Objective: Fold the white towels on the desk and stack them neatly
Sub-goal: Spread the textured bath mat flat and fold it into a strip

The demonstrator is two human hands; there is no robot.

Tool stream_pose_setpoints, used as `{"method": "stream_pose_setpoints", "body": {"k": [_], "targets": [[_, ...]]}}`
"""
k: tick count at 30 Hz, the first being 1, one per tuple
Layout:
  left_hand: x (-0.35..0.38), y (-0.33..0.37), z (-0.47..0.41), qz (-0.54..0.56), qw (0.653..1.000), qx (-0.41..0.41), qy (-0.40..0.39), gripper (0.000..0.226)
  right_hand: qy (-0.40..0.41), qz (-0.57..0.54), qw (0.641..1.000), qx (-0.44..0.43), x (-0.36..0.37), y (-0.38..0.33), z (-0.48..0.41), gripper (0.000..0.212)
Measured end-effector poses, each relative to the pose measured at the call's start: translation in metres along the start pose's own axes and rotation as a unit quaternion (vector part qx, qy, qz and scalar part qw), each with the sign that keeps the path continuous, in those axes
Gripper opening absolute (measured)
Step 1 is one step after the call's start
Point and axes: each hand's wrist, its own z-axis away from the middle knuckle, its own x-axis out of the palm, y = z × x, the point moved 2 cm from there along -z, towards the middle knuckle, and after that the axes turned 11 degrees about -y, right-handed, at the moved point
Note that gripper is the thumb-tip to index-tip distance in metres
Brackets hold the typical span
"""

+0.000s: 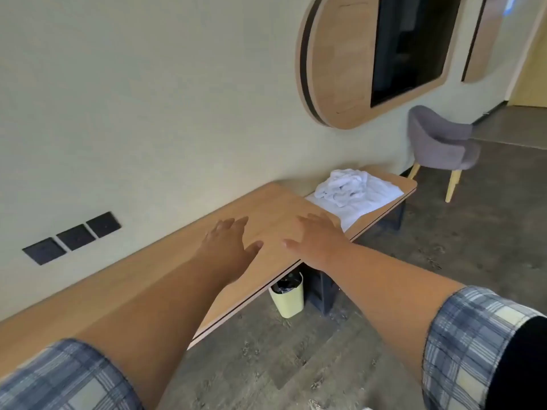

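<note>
The white towels lie at the far end of the wooden surface, at about one o'clock from our hands. A crumpled heap sits on a sheet spread flat, and the sheet's near edge reaches toward us.

Our right hand stretches out over the surface just short of that edge. Its fingers are straight, slightly spread and grasping nothing; we cannot tell whether they touch the cloth. Our left hand is at nine o'clock from it, near but apart, fingers likewise released and holding nothing. We cannot tell whether either palm rests on the wood or hovers. Both forearms are bare, with plaid sleeves at the bottom of the view.

Under the surface, at six o'clock from the right hand, stands a pale yellow bin with a dark liner. At one o'clock past the towels a grey chair stands on the floor. A rounded wooden panel with a dark screen hangs on the wall at twelve o'clock. Three dark wall plates sit at nine o'clock.
</note>
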Motion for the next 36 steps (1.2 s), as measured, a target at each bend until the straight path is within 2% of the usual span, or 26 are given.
{"method": "stream_pose_setpoints", "body": {"k": [3, 10, 16, 19, 26, 30, 36], "targets": [[0.018, 0.042, -0.038, -0.002, 0.999, 0.032, -0.024, 0.073, 0.012, 0.004, 0.999, 0.035, -0.007, 0.051, -0.008, 0.083], [0.072, 0.155, -0.151, 0.0, 0.995, 0.072, -0.074, 0.072, -0.002, -0.08, 0.991, 0.109, -0.031, 0.202, -0.052, 0.076], [0.111, 0.24, -0.253, 0.025, 0.994, 0.049, -0.098, 0.072, -0.028, -0.076, 0.99, 0.115, -0.085, 0.314, -0.104, 0.073], [0.119, 0.264, -0.293, 0.085, 0.992, 0.021, -0.089, 0.071, -0.044, -0.051, 0.992, 0.105, -0.105, 0.352, -0.136, 0.072], [0.126, 0.259, -0.368, 0.117, 0.988, -0.037, -0.096, 0.07, -0.079, -0.016, 0.993, 0.089, -0.121, 0.39, -0.229, 0.077], [0.126, 0.238, -0.424, 0.135, 0.985, -0.053, -0.092, 0.069, -0.123, 0.083, 0.988, 0.043, -0.112, 0.401, -0.295, 0.079], [0.115, 0.202, -0.541, 0.113, 0.989, -0.041, -0.085, 0.071, -0.125, 0.082, 0.988, 0.048, -0.13, 0.411, -0.41, 0.082]]}}
